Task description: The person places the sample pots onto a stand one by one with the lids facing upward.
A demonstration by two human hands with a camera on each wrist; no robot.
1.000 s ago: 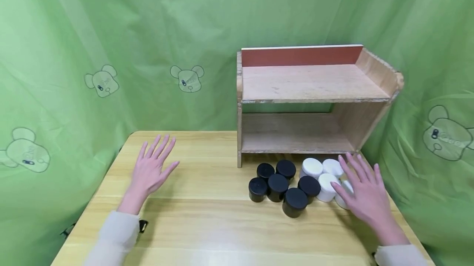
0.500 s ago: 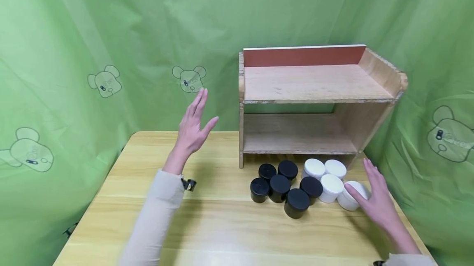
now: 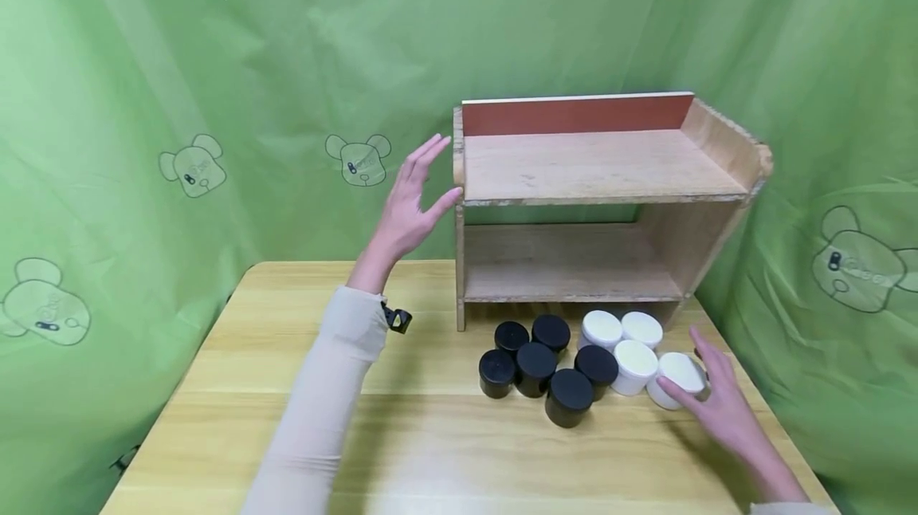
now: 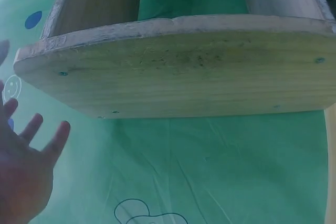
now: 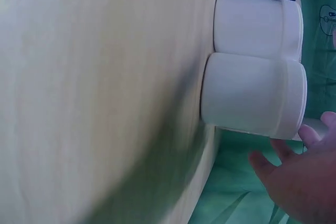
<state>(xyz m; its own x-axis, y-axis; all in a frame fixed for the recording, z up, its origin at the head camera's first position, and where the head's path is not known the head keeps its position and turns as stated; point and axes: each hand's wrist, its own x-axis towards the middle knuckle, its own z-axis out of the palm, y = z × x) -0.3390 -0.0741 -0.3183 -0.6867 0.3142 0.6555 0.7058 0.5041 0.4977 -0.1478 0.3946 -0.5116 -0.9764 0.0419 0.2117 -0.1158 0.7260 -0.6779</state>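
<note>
My left hand [image 3: 406, 216] is raised beside the left upright of the wooden shelf unit [image 3: 460, 260], fingers extended and thumb apart. Whether it touches the wood cannot be told. The left wrist view shows the unit's side panel [image 4: 184, 72] near the spread fingers. My right hand [image 3: 727, 413] is at the rightmost white jar [image 3: 678, 381], with thumb and fingers spread around its right side and nothing gripped. In the right wrist view the fingers are close to that jar's lidded end [image 5: 290, 98]; contact is unclear. Several black jars [image 3: 570, 397] stand left of the white ones.
More white jars [image 3: 634, 365] stand touching each other in front of the shelf unit. The unit has an upper shelf [image 3: 602, 164] and a lower shelf [image 3: 566, 260]. Beneath everything is a wooden table [image 3: 287, 395], with a green curtain [image 3: 251, 45] behind it.
My left hand has risen from above the table's left part and moved right to the shelf unit. My right hand has come lower, beside the rightmost white jar. The jars stay where they were.
</note>
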